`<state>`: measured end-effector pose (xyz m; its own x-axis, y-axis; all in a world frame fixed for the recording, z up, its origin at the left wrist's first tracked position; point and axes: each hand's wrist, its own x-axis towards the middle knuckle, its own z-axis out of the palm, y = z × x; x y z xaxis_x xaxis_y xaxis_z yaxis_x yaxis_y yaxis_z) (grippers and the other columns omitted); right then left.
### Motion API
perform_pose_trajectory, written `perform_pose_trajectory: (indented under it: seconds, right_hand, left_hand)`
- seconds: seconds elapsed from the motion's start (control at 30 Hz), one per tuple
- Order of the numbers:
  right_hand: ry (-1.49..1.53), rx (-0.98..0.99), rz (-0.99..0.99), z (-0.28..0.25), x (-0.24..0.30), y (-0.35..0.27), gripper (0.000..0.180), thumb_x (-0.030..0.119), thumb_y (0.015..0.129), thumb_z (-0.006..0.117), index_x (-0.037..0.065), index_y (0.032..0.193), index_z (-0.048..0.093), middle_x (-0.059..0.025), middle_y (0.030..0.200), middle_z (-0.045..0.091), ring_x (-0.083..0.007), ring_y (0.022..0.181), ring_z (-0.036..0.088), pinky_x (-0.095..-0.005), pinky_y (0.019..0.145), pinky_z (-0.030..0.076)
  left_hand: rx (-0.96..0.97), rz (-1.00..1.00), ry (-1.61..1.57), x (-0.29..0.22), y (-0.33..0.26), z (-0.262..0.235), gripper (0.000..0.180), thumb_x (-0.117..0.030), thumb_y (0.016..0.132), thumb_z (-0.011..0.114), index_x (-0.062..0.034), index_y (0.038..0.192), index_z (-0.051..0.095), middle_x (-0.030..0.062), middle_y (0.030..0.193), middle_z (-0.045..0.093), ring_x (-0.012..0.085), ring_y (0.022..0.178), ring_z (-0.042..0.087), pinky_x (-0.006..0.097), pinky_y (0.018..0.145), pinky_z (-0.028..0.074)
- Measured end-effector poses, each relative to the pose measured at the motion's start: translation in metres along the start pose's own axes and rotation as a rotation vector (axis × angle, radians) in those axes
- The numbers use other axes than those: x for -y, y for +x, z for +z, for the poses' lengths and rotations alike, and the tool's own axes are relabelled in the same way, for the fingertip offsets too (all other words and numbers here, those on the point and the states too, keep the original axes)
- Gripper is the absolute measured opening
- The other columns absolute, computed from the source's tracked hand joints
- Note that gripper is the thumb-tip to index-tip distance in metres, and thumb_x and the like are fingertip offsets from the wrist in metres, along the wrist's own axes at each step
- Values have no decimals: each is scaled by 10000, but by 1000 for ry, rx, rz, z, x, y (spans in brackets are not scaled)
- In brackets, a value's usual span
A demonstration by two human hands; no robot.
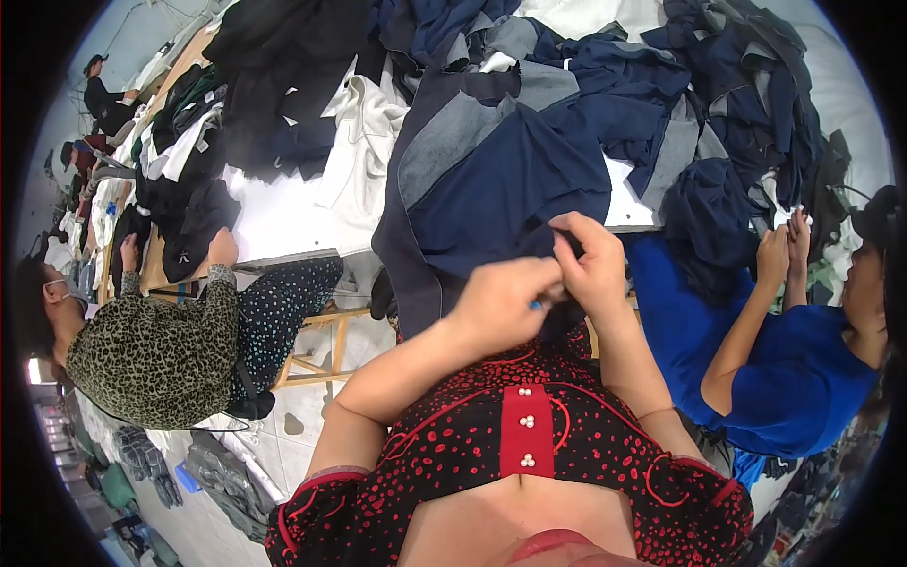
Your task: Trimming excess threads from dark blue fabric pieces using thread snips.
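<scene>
A navy garment with grey inner faces and a dark band hangs from the table edge down toward my lap. My left hand is closed in front of it, and a small bright blue tip shows under its fingers; the rest of that object is hidden. Close against it, my right hand is also closed, its thumb and fingers bent at the garment's dark lower part. The fingers meet over the cloth, so the exact spot they pinch is covered.
Navy and grey cloth pieces pile up on the white table, with white cloth and black cloth at left. A person in a leopard-print top works at left, another in blue at right. A wooden stool stands near.
</scene>
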<state>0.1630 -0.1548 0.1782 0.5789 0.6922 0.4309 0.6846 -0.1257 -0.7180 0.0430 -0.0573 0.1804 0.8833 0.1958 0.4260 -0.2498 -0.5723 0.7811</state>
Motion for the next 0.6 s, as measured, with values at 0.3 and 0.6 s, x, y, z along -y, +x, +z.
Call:
perform_pose_trajectory:
  seconds: [0.3,0.6]
  right_hand:
    - [810,-4,260,-2,-14,-7,123,42,836,572,-14,946,577,-31,876,594,-102,817,543,-222,769,413]
    - [1199,260,284,-12,-21,-15,116,61,882,542,-9,973,563,-23,927,585,-81,871,538,-210,798,416]
  left_hand:
    - [-37,195,-179,2,8,-13,36,-16,777,587,-18,808,604,102,840,595,205,725,589,294,644,471]
    - [114,-559,-1020,14,24,-23,290,-152,832,604,14,1064,549,13,782,495,49,514,415,184,446,312]
